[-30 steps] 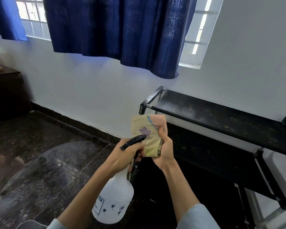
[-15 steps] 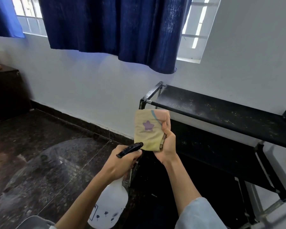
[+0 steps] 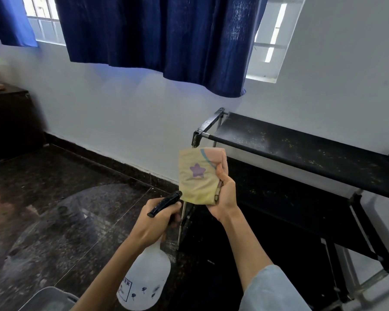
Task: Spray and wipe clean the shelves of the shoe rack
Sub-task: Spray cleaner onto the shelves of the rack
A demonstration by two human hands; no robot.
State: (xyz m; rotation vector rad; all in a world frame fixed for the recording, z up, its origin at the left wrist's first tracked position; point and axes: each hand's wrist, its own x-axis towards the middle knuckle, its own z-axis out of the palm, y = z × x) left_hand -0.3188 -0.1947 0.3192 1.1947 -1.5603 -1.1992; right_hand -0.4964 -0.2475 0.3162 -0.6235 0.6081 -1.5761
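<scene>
Dark polished floor (image 3: 54, 198) under a white wall (image 3: 121, 113), navy curtain (image 3: 166, 37) hung across the window, black shoe rack (image 3: 301, 176) stood at the right against that wall. Gripped the white spray bottle (image 3: 144, 281) in the left hand (image 3: 153, 223), fingers curled round the neck beneath the black trigger head (image 3: 165, 203), nozzle aimed up at the cloth. Pinched the folded yellow cloth (image 3: 198, 176), with its purple star, in the right hand (image 3: 222, 194), thumb on the front face, held upright just beside the rack's near corner post. Compared with a second before, lifted the cloth a little and drew the bottle down and away, so that the nozzle, formerly laid across the cloth's lower face, sat just below its bottom edge. Looked like wetting of the cloth finished or nearly so, though no mist or damp patch could be made out. Left the top shelf (image 3: 290, 144) speckled with pale dust and grit, untouched; same for the shelf below. Wiping therefore judged not yet begun, with the top shelf the likely first target.
</scene>
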